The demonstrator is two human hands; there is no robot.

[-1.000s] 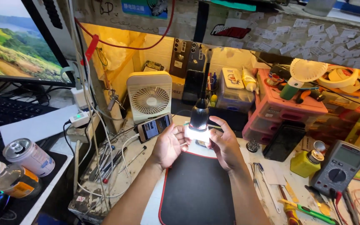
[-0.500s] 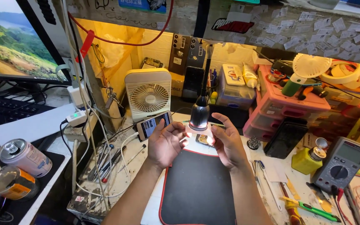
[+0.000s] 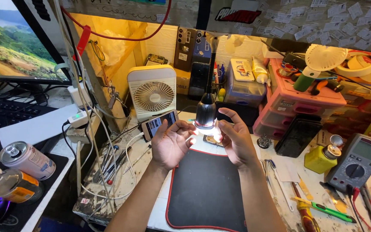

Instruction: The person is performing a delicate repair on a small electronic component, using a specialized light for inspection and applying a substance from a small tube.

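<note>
One black work mat (image 3: 205,189) lies under two open hands, with one white desk fan (image 3: 153,92) and one phone (image 3: 159,124) behind. The left hand (image 3: 170,144) and right hand (image 3: 236,139), palms up and gripping nothing, flank one lit lamp head (image 3: 205,116). One small part (image 3: 213,138) lies on the bench just beneath it.

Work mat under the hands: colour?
Black with a red edge, seen in the head view.

Two hands (image 3: 172,144) (image 3: 236,139), two fans (image 3: 153,95) (image 3: 323,60), one lamp (image 3: 205,115), one multimeter (image 3: 358,161), one can (image 3: 22,160)
</note>
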